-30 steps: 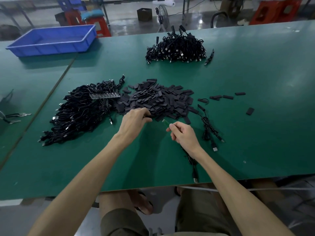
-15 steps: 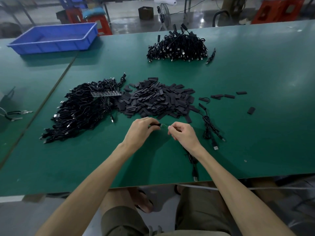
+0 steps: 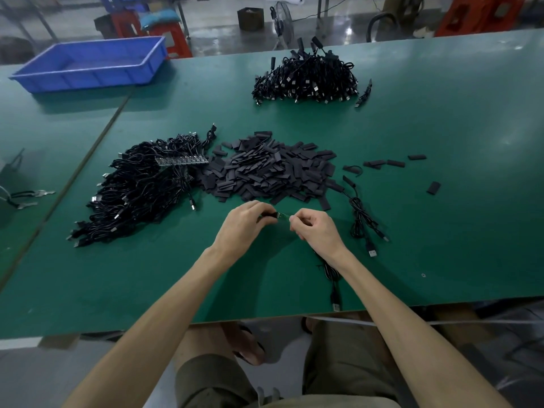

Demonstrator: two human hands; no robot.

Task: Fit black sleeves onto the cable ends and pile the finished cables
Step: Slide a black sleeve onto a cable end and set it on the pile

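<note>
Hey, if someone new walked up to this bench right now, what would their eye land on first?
Most likely the big heap of black sleeves mid-table, with a tangled pile of black cables to its left and a second cable pile at the far side. Just in front of the heap, the left hand pinches a black sleeve at the cable end that the right hand pinches. A blue tray sits at the far left.

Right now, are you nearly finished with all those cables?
Not nearly. The far pile looks finished. The left hand pinches a black sleeve up to the cable end pinched by the right hand. A big heap of cables and a heap of sleeves wait nearby, so plenty looks left.
</note>
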